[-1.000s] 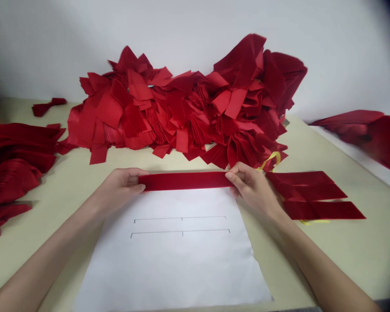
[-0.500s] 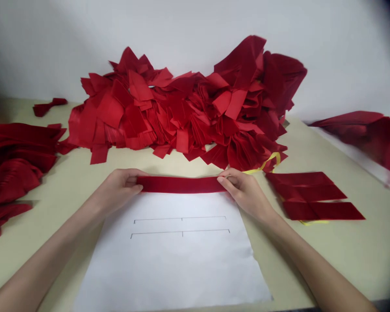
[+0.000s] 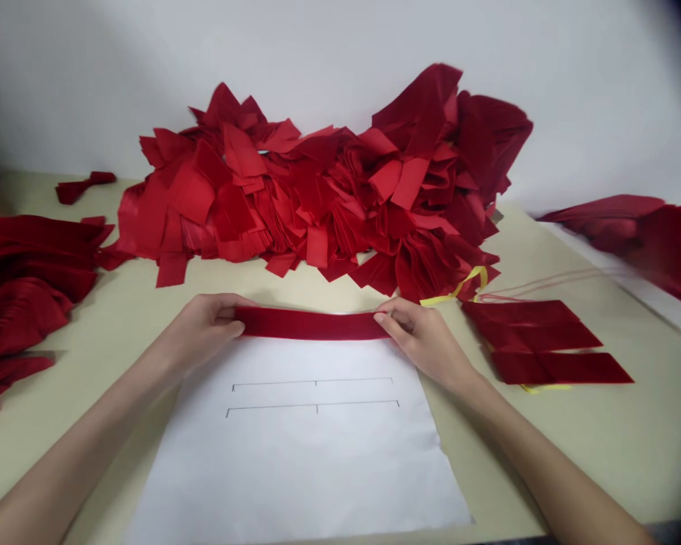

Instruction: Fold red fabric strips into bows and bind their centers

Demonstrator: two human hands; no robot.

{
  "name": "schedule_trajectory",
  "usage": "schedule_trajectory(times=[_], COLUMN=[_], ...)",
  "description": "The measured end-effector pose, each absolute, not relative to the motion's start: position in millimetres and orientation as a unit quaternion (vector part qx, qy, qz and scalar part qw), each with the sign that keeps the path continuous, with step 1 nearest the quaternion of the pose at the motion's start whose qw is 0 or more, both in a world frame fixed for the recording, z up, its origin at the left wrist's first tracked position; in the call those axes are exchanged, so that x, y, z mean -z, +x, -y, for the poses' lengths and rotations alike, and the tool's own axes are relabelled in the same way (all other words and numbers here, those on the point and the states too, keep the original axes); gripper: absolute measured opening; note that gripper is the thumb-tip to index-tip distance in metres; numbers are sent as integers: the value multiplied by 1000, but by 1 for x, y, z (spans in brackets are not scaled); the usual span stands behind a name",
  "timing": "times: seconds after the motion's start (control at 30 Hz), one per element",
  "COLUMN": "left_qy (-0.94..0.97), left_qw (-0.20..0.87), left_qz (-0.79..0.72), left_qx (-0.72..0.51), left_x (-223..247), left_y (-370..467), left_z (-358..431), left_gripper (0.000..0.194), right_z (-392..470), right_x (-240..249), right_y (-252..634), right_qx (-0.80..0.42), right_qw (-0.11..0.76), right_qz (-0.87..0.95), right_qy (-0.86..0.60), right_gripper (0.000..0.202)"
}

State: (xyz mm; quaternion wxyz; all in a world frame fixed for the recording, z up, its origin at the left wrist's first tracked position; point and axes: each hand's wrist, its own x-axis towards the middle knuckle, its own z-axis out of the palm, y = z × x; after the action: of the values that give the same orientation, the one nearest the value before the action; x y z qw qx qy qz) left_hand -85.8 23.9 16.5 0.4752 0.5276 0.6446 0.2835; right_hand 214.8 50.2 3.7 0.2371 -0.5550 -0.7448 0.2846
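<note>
A dark red velvet ribbon strip stretches sideways between my two hands, over the top end of a white paper sheet. My left hand pinches its left end between thumb and fingers. At the other end, my right hand grips the strip the same way, its lower fingers partly hidden. Below the strip, the paper carries two thin drawn lines with end and middle ticks.
Behind my hands lies a big heap of red fabric strips. More red fabric is at the left. Flat red velvet pieces lie right of the paper, near a yellow ribbon and thin red cords. Further right is more red fabric.
Thin red cords now stretch above the flat velvet pieces; a red blur stood at the far right before. The strip dips slightly lower on the right. Both hands keep their hold.
</note>
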Motion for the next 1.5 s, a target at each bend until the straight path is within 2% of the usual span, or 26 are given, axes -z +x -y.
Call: schedule_trajectory(times=[0.47, 0.73, 0.8, 1.1, 1.17, 1.23, 1.3, 1.37, 1.5], left_qy=[516, 484, 489, 505, 510, 508, 500, 492, 519], left_qw=[496, 573, 586, 631, 644, 656, 668, 679, 699], left_qz=[-638, -589, -577, -550, -533, -518, -509, -496, -423], left_qx=[-285, -300, -293, -209, -202, -205, -211, -222, -251], left_x=[-16, -25, -25, -25, -24, -25, -25, -24, -20], left_y=[-86, -82, -83, -85, -84, -77, -65, -50, -25], left_z=[-23, -21, -21, -21, -20, -16, -11, -4, 10], left_gripper=[37, 30, 32, 41, 43, 44, 42, 37, 26], right_z=[-53, -57, -60, -64, -63, -56, -42, -24, 8], right_x=[-6, -12, -13, -23, -25, -26, -26, -24, -16], right_y=[218, 225, 229, 251, 249, 237, 217, 192, 159], right_qx=[-291, -407, -426, -500, -424, -352, -377, -437, -438], right_qw=[252, 329, 307, 77, 115, 204, 271, 278, 243], right_qz=[725, 634, 636, 665, 693, 705, 696, 705, 744], right_qy=[-571, -569, -565, -550, -571, -581, -548, -484, -442], right_gripper=[22, 26, 26, 31, 30, 26, 22, 18, 17])
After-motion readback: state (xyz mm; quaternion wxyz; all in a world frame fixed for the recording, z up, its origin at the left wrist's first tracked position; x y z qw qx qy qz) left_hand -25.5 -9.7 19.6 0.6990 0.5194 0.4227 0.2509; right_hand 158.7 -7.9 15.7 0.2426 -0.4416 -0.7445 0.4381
